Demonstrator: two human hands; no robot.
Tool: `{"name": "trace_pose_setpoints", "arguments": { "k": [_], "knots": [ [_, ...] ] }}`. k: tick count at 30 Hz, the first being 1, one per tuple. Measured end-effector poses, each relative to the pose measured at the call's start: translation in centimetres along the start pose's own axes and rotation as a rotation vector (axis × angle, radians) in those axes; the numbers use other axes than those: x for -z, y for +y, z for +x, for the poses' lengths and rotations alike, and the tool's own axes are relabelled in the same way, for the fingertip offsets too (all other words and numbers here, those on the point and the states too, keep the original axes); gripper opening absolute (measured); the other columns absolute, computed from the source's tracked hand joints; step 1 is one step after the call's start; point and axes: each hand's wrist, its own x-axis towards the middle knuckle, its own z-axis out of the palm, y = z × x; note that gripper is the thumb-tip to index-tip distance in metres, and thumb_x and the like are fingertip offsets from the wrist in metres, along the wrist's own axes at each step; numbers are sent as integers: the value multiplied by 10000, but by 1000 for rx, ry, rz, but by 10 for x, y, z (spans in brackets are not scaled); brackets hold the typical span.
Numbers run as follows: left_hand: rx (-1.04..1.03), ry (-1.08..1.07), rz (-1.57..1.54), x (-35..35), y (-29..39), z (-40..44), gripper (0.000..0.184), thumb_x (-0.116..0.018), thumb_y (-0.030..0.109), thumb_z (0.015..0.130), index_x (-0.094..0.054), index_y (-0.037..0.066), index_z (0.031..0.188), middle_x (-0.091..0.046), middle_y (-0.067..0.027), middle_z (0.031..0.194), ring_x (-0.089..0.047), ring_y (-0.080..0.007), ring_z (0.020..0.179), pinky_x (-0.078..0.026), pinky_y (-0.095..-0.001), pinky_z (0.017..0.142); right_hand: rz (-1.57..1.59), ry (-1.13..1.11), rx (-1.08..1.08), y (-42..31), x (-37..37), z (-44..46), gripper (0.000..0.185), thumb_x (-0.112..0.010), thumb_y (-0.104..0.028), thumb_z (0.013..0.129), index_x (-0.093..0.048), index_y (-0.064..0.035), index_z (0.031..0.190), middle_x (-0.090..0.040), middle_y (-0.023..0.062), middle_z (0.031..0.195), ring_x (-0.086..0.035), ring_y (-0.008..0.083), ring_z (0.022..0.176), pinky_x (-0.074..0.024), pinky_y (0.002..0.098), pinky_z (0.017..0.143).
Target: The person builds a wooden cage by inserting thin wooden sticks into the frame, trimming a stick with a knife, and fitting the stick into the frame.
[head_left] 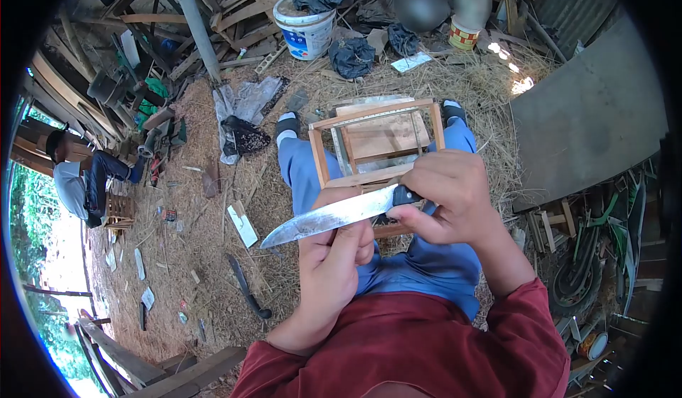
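A broad-bladed knife [330,217] with a black handle lies across the view, its tip pointing left. My right hand [444,195] is closed round the handle. Under the blade is my left hand [332,256], its fingers curled, with the thumb against the blade's lower edge; whether it also holds the wood behind is hidden. Just beyond both hands a wooden frame [318,153] stands between my legs, its near bar partly covered by the knife and hands.
A white bucket [305,36] stands ahead among scrap wood and black plastic. Left, a person [71,178] sits near the opening. A curved dark tool [245,288] lies on the straw-strewn ground. A large grey sheet [590,114] leans at right, above a wheel [575,277].
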Motion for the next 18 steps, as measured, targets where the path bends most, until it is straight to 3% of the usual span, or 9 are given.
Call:
{"name": "trace_pose_setpoints", "arguments": {
  "k": [3, 6, 18],
  "knots": [
    [2, -2, -5, 1, 0, 0, 132, -543, 92, 1104, -525, 50, 1228, -464, 20, 789, -362, -41, 641, -279, -223, 548, -17, -58, -2, -2, 7, 4, 331, -829, -390, 809, -693, -88, 831, -639, 69, 696, -638, 276, 597, -454, 391, 532],
    [16, 16, -33, 1, -1, -1, 128, -551, 85, 1101, -527, 45, 1220, -468, 22, 797, -368, -38, 647, -287, -223, 548, 3, -52, 12, 1, 2, 1, 380, -814, -386, 796, -644, -47, 783, -545, 79, 644, -568, 297, 551, -412, 406, 520],
    [58, 59, 33, 3, -2, -1, 160, -577, 49, 1077, -554, 40, 1235, -508, 22, 807, -390, -20, 659, -297, -206, 556, 9, -55, 13, 4, -4, -2, 370, -813, -384, 789, -648, -53, 791, -554, 78, 657, -574, 297, 558, -414, 400, 524]
  ]
}}
